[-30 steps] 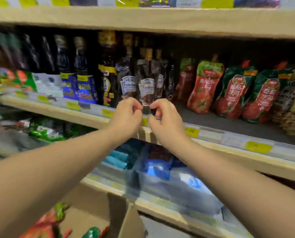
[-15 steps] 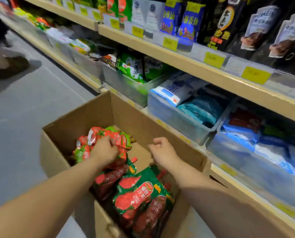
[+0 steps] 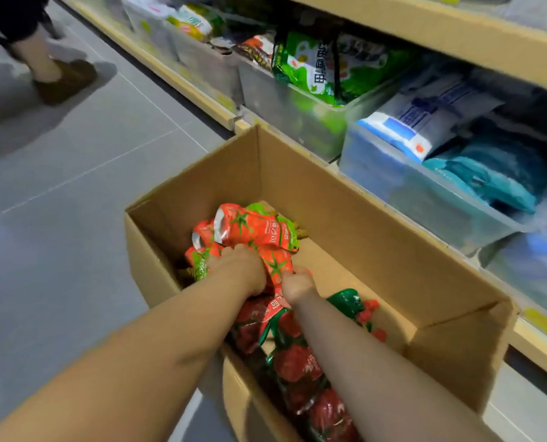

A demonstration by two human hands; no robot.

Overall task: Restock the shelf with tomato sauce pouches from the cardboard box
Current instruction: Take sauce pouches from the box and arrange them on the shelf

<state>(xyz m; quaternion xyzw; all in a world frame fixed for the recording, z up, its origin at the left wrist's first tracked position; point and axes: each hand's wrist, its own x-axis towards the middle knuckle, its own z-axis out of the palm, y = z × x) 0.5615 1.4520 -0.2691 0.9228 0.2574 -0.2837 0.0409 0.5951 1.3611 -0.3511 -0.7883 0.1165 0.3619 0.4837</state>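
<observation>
Tomato-print pouches [image 3: 259, 231], lettering blurred, under both hands [image 3: 243, 269].

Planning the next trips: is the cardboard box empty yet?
Not empty. The cardboard box holds red-and-green pouches along its near side; bare bottom shows toward the shelf.

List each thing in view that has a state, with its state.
cardboard box: open, partly filled
tomato sauce pouches: bunched in the box, gripped by both hands
left hand: closed on the pouches
right hand: closed on the pouches
clear bin: open top, holding blue and white packs
</observation>
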